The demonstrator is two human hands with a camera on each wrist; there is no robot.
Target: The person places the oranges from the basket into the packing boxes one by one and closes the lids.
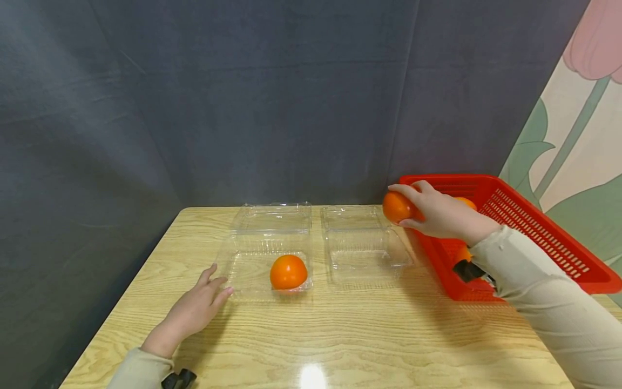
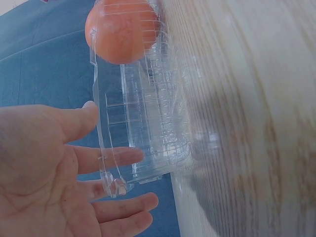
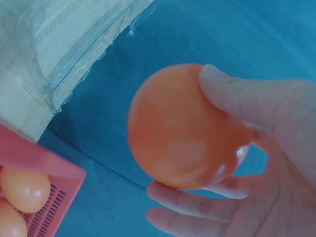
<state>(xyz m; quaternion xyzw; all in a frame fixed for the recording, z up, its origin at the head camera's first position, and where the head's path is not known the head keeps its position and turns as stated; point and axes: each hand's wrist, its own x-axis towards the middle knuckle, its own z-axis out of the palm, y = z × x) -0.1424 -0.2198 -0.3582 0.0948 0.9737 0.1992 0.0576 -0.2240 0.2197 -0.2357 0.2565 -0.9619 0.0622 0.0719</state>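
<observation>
My right hand (image 1: 439, 213) holds a smooth, round orange (image 1: 397, 207) above the left rim of the red basket. The right wrist view shows the thumb on one side of this fruit and fingers curled under the other. Another orange (image 1: 289, 272) sits at the right end of the left clear plastic clamshell box (image 1: 252, 270), whose lid lies folded back. At that box's left front corner is my left hand (image 1: 194, 308), its fingers spread and fairly straight. In the left wrist view, thumb and index finger (image 2: 116, 156) overlap the box's rim and wall.
A second lidded clear box (image 1: 362, 258), opened out, stands to the right of the first. The red basket (image 1: 549, 232) at the right holds several more oranges (image 3: 25, 190). Dark cloth (image 1: 267, 108) hangs behind the wooden table (image 1: 350, 335).
</observation>
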